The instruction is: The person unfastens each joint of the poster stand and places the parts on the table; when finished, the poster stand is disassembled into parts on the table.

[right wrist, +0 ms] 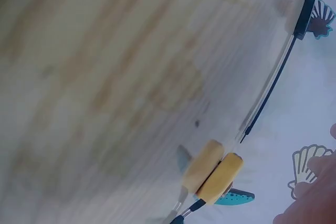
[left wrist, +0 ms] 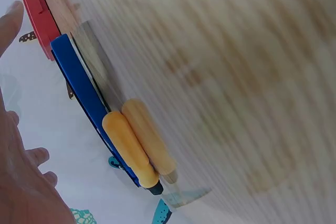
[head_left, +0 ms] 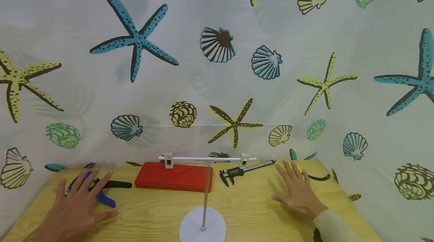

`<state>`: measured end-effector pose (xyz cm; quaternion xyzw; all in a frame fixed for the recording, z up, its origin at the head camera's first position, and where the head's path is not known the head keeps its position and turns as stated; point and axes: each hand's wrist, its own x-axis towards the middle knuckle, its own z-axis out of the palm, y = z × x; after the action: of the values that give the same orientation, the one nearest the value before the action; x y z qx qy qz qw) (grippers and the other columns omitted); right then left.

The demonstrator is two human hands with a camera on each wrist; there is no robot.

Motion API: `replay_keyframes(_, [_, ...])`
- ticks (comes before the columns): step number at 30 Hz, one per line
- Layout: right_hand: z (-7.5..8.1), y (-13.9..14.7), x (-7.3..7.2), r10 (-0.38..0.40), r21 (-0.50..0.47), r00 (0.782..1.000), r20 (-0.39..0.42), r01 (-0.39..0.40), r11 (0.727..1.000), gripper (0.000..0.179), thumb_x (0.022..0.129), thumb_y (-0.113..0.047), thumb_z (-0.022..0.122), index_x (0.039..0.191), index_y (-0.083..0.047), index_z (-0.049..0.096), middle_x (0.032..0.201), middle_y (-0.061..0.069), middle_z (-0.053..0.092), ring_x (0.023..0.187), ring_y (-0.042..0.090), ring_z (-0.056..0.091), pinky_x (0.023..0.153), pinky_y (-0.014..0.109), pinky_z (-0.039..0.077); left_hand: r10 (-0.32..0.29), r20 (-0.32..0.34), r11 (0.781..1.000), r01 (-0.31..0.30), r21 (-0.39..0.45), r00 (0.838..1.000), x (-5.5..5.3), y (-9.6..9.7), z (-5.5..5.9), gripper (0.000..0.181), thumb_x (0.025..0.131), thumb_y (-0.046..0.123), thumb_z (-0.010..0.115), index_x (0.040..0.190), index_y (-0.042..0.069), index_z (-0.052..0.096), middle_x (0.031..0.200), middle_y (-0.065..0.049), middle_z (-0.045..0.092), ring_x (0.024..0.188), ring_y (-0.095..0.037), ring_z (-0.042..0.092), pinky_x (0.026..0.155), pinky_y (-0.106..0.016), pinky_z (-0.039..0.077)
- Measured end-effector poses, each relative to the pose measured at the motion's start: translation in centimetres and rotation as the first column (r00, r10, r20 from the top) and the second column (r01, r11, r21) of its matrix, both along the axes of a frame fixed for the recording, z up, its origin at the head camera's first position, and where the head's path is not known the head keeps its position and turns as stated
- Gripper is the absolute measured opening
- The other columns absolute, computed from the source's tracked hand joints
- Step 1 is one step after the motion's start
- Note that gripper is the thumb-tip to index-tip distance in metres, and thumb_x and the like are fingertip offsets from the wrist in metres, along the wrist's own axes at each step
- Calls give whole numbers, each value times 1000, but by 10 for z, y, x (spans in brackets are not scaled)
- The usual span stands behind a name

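Note:
My left hand (head_left: 76,208) is spread, palm down, over a tool with blue handles (head_left: 106,199) and a black handle (head_left: 116,184), partly hiding them. In the left wrist view a long blue piece (left wrist: 79,77) and a yellow-orange handle (left wrist: 128,142) lie beyond the fingers. On the right, my right hand (head_left: 298,193) has its fingers fanned out near a digital caliper (head_left: 237,171). Behind its fingertips is a yellow-handled tool with a curved black end (head_left: 320,177), and its yellow handle (right wrist: 223,179) shows better in the right wrist view. Neither hand holds anything.
Between the hands lies a red case (head_left: 174,177). In front of it stands a white stand with a round base (head_left: 190,230), a thin post and a crossbar (head_left: 193,159) with two clips. A shell-and-starfish curtain (head_left: 234,84) hangs behind the wooden table (head_left: 145,215).

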<state>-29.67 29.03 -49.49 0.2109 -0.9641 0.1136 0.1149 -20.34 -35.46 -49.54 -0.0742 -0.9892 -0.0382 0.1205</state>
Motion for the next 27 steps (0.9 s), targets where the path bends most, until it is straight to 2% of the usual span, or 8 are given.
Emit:
replay_keyframes(10, [2,-5,-3,-7,-67,1000,-13,6,998,98,88,-52,72,163,-21,18,169,20,19,154,49,15,111,81,13,-4,-42,1000,4,16,999,0,2,5,117,71,83,66,162,26,21,157,-24,37,141,-47,32,106,-80,9])
replay_keyframes(16, [3,-11,-4,13,-130,1000,-19,-16,991,97,87,-47,73,163,-18,20,168,21,22,153,50,20,111,80,17,-13,0,998,13,56,1000,-2,2,11,121,71,83,68,163,21,18,156,-27,36,140,-51,32,105,-80,14])
replay_keyframes(22, [6,-18,-3,21,-229,999,-27,-26,973,94,87,-42,74,161,-9,25,165,23,27,150,50,26,114,76,19,-47,0,992,46,116,999,-3,8,25,127,70,79,73,164,17,13,156,-28,36,137,-55,34,104,-75,21])
replay_keyframes(27, [12,-29,1,29,-308,1000,-2,-28,951,95,88,-45,73,161,-11,23,166,20,25,151,47,26,113,77,20,-67,20,978,61,201,998,-4,18,40,126,71,73,76,163,13,15,157,-28,34,138,-54,33,106,-73,23])
